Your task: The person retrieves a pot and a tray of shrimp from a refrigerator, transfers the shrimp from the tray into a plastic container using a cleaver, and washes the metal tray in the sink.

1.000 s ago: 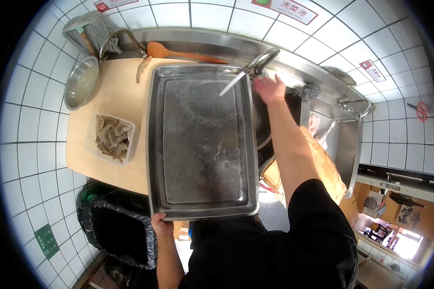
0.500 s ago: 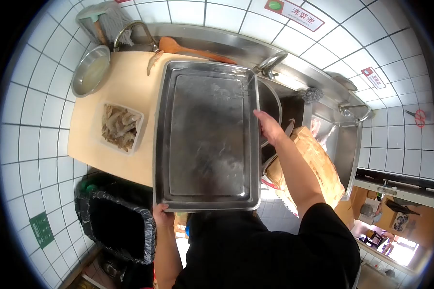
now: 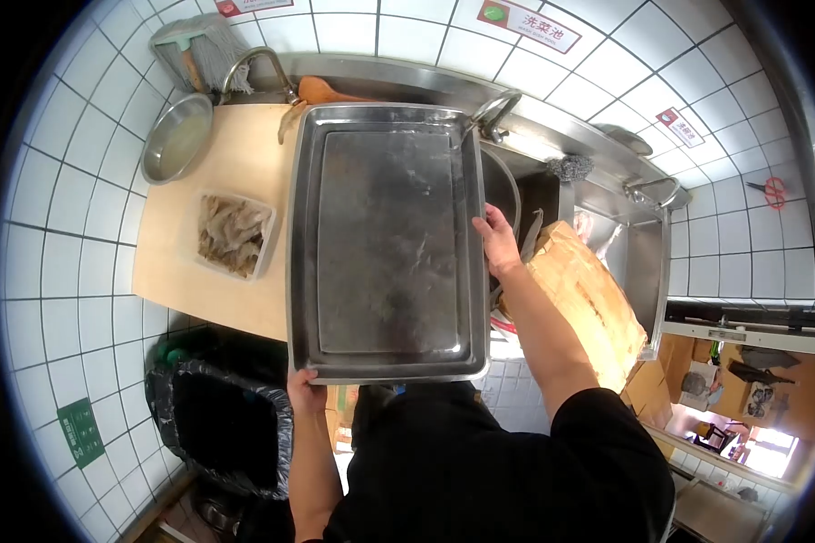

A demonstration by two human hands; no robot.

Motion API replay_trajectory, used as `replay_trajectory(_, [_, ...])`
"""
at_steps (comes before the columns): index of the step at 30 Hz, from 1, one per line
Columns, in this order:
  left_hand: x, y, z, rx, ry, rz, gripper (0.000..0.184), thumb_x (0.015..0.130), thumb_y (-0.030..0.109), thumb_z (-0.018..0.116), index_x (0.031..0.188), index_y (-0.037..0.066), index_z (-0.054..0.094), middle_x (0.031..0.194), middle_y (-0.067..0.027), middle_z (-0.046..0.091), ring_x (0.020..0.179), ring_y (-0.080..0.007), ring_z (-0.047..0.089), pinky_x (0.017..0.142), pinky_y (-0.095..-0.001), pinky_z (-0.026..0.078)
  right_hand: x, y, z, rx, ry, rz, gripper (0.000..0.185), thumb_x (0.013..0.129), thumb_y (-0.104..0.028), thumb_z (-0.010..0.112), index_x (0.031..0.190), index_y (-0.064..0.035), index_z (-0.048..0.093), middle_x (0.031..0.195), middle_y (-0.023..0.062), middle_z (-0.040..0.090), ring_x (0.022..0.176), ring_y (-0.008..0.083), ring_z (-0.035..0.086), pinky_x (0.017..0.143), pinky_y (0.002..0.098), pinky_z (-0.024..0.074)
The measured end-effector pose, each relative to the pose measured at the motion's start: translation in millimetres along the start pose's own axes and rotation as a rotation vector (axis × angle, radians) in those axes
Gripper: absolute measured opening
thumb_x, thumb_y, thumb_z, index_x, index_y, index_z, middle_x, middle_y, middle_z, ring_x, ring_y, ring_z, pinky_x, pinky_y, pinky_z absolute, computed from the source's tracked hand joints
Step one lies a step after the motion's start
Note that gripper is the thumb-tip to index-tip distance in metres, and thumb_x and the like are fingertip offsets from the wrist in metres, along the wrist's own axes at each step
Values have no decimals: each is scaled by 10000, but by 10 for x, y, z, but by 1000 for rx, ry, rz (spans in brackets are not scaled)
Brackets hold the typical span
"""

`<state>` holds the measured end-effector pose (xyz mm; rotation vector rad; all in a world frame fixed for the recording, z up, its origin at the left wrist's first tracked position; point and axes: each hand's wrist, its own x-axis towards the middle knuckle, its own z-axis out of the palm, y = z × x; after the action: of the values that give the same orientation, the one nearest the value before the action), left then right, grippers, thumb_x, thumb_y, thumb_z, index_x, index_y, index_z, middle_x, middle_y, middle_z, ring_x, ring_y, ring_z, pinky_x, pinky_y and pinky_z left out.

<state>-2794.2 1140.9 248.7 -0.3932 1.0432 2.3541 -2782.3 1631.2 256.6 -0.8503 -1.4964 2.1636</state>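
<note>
A large rectangular metal tray, with nothing standing on it, spans the right part of a pale board and the edge of the sink. My left hand grips its near left corner, thumb over the rim. On the right long side, my right hand is closed round the rim. A white plastic box of shrimp stands on the board left of the tray. Beyond the tray's far left corner lies a single shrimp, partly covered. The fingers under the tray are hidden.
A metal bowl of cloudy liquid sits at the board's far left. Behind the tray are a wooden spoon and a faucet. A brown paper bag stands right of my forearm. A black-lined bin is below left.
The tray has shifted slightly away from me with both hands on it, covering more of the wooden spoon and the lone shrimp. The camera view has turned a little.
</note>
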Motion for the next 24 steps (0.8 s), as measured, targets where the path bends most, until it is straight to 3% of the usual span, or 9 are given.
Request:
replay_trajectory(18, [-69, 183, 270, 4, -84, 74, 688, 668, -10, 505, 1355, -34, 522, 1256, -172, 643, 1148, -339, 625, 1033, -439, 492, -130, -178, 157, 29, -18, -113, 414, 999, -98, 616, 1388, 3, 516, 1259, 63, 639, 1145, 151, 583, 1002, 298, 452])
replay_trajectory(24, [-150, 362, 338, 60, -92, 76, 690, 660, 12, 545, 1349, -18, 548, 1279, -159, 647, 1179, -335, 618, 1049, -446, 486, -2, 9, 171, 81, 12, -87, 431, 994, -114, 641, 1396, -8, 525, 1180, 38, 642, 1091, 141, 579, 981, 294, 446])
